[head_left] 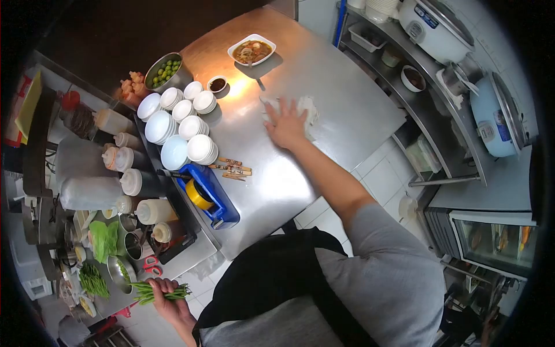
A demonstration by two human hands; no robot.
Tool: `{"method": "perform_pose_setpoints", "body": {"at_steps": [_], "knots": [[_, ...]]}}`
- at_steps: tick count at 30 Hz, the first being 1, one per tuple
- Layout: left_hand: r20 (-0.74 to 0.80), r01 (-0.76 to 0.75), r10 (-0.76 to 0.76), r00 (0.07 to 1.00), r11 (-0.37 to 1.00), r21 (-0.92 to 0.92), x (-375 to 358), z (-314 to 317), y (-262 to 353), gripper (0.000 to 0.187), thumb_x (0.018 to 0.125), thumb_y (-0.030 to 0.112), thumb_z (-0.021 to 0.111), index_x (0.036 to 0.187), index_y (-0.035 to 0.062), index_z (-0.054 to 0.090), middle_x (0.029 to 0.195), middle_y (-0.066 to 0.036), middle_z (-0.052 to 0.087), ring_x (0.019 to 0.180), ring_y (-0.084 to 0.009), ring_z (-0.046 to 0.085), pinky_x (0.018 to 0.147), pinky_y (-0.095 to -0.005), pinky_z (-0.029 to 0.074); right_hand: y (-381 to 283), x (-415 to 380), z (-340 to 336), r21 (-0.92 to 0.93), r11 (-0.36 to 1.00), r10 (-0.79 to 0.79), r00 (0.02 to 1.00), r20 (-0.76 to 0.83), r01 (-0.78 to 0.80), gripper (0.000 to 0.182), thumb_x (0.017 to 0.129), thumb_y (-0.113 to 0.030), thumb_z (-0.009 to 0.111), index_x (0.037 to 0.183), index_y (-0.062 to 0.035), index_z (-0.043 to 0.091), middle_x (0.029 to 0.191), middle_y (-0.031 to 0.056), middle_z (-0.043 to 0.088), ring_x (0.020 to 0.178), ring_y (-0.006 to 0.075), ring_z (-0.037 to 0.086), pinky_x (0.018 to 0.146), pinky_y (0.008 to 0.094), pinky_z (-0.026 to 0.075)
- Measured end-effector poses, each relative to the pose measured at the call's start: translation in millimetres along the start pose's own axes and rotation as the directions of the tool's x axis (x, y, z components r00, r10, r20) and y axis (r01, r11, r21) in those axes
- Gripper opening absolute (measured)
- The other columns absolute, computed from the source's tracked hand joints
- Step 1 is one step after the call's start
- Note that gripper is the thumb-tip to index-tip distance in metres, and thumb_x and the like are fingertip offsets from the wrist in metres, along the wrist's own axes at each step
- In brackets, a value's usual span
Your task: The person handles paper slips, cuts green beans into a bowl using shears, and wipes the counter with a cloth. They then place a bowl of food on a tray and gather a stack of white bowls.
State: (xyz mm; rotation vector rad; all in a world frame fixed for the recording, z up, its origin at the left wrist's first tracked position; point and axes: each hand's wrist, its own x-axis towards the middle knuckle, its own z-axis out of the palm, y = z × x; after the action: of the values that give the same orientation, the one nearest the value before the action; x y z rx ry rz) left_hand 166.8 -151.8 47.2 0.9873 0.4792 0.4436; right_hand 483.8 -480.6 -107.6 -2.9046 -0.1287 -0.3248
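My left hand (167, 303), at the lower left, is closed around a bunch of green beans (173, 292), whose ends stick out on both sides of the fist. My right hand (287, 124) reaches out over the steel table (347, 87). Its fingers are spread and lie flat on a crumpled white cloth (309, 110), which shows around the fingers and is partly hidden under the palm. Beyond that hand stands a white bowl of soup (252, 51). A small dish of dark sauce (217, 85) sits to its left.
Stacked white bowls (160, 127), a blue tape dispenser (214, 199), clothespins (234, 169) and a metal bowl of green limes (166, 72) line the table's left side. Squeeze bottles (130, 159) and red scissors (152, 266) lie farther left. Rice cookers (436, 29) stand on the right shelf.
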Motion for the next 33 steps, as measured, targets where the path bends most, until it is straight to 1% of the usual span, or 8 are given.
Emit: {"method": "perform_pose_setpoints", "body": {"at_steps": [10, 12, 14, 15, 20, 26, 31, 33], "knots": [[0.211, 0.051, -0.073, 0.975, 0.993, 0.108, 10.8, 48.6, -8.3, 0.014, 0.091, 0.021, 0.052, 0.084, 0.0104, 0.044, 0.065, 0.004, 0.033, 0.056, -0.0066, 0.03, 0.056, -0.0232, 0.028, 161.0, -98.9, -5.8, -0.219, 0.856, 0.42, 0.878, -0.231, -0.468, 0.047, 0.083, -0.01, 0.041, 0.129, -0.0194, 0.043, 0.139, 0.0123, 0.031, 0.122, 0.0346, 0.035, 0.101, 0.0487, 0.024], [0.24, 0.056, -0.077, 0.968, 0.994, 0.096, 13.9, 50.4, -10.0, 0.013, 0.09, 0.02, 0.052, 0.085, 0.0103, 0.045, 0.065, 0.004, 0.034, 0.056, -0.0068, 0.031, 0.057, -0.0234, 0.029, 254.8, -174.4, -12.9, 0.068, 0.885, 0.456, 0.826, -0.33, -0.461, 0.043, 0.078, -0.007, 0.047, 0.121, -0.0119, 0.051, 0.116, 0.0192, 0.054, 0.109, 0.0317, 0.05, 0.096, 0.038, 0.036], [0.254, 0.059, -0.072, 0.964, 0.997, 0.059, 17.5, 56.9, -13.5, 0.012, 0.089, 0.018, 0.054, 0.087, 0.0093, 0.046, 0.065, 0.002, 0.034, 0.054, -0.0068, 0.032, 0.053, -0.022, 0.029, 327.0, -261.4, -27.3, -0.295, 0.727, 0.676, 0.721, 0.151, -0.62, 0.037, 0.073, -0.014, 0.053, 0.109, -0.0084, 0.06, 0.102, 0.019, 0.061, 0.095, 0.0327, 0.059, 0.084, 0.0389, 0.045], [0.295, 0.07, -0.081, 0.952, 0.996, 0.048, 20.1, 57.5, -14.0, 0.011, 0.089, 0.018, 0.054, 0.088, 0.0096, 0.046, 0.064, 0.003, 0.034, 0.054, -0.0067, 0.032, 0.054, -0.0218, 0.03, 352.5, -302.0, -23.3, -0.085, 0.569, 0.821, 0.571, 0.008, -0.818, 0.035, 0.072, -0.027, 0.064, 0.1, -0.0065, 0.064, 0.1, 0.014, 0.063, 0.091, 0.0318, 0.059, 0.079, 0.0403, 0.047], [0.397, 0.082, -0.108, 0.911, 0.993, 0.081, 21.9, 69.4, -16.5, 0.011, 0.091, 0.019, 0.052, 0.088, 0.0098, 0.046, 0.067, 0.004, 0.036, 0.056, -0.0067, 0.033, 0.057, -0.022, 0.03, 318.0, -294.3, -137.3, 0.175, 0.572, 0.642, 0.57, 0.513, -0.802, 0.027, 0.072, -0.021, 0.064, 0.094, -0.0056, 0.066, 0.083, 0.0107, 0.066, 0.075, 0.0206, 0.062, 0.07, 0.0327, 0.047], [0.37, 0.115, -0.118, 0.921, 0.993, 0.03, 11.7, 62.0, -18.4, 0.011, 0.091, 0.02, 0.051, 0.094, 0.0098, 0.048, 0.067, 0.004, 0.036, 0.057, -0.0068, 0.034, 0.057, -0.0228, 0.031, 181.1, -158.0, -140.5, 0.656, 0.61, 0.309, 0.896, 0.32, -0.445, 0.021, 0.072, -0.01, 0.054, 0.089, -0.0066, 0.067, 0.076, 0.0089, 0.065, 0.07, 0.0163, 0.059, 0.068, 0.0287, 0.046], [0.177, 0.156, -0.129, 0.976, 0.977, -0.148, -0.2, 24.9, -17.0, 0.015, 0.088, 0.015, 0.056, 0.098, 0.0095, 0.047, 0.067, 0.004, 0.036, 0.057, -0.0074, 0.034, 0.055, -0.0229, 0.031, 35.5, -121.6, -97.0, 0.78, 0.623, -0.5, 0.734, 0.46, -0.065, 0.018, 0.073, -0.013, 0.056, 0.086, -0.0056, 0.066, 0.082, 0.0115, 0.064, 0.081, 0.0187, 0.06, 0.075, 0.0287, 0.046], [0.01, 0.08, -0.079, 0.997, 0.988, -0.132, -7.0, 2.0, -18.1, 0.016, 0.086, 0.011, 0.057, 0.098, 0.0098, 0.047, 0.068, 0.003, 0.038, 0.058, -0.0077, 0.036, 0.055, -0.0231, 0.033, -17.1, -120.5, -117.5, 0.816, 0.549, -0.362, 0.829, 0.427, -0.181, 0.018, 0.075, -0.01, 0.055, 0.089, -0.0049, 0.065, 0.088, 0.011, 0.064, 0.086, 0.0201, 0.059, 0.078, 0.029, 0.045]]}}
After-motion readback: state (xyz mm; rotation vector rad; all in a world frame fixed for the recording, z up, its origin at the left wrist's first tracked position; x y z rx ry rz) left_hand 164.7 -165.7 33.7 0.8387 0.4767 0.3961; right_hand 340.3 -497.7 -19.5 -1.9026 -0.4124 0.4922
